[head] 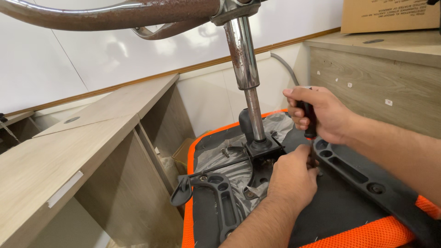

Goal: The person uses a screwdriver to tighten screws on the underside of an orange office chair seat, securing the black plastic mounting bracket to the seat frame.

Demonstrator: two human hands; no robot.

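Wooden desk [69, 151]; cardboard box [390, 16]

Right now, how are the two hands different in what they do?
The right hand is higher, gripping the screwdriver handle in a fist. The left hand is lower, resting on the upturned chair seat with fingertips at the screwdriver's tip. Both work on the same tool.

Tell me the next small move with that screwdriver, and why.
Probably turn the screwdriver in place: the right hand grips its handle upright, and the left hand steadies the shaft low beside the black mechanism plate under the chair seat.
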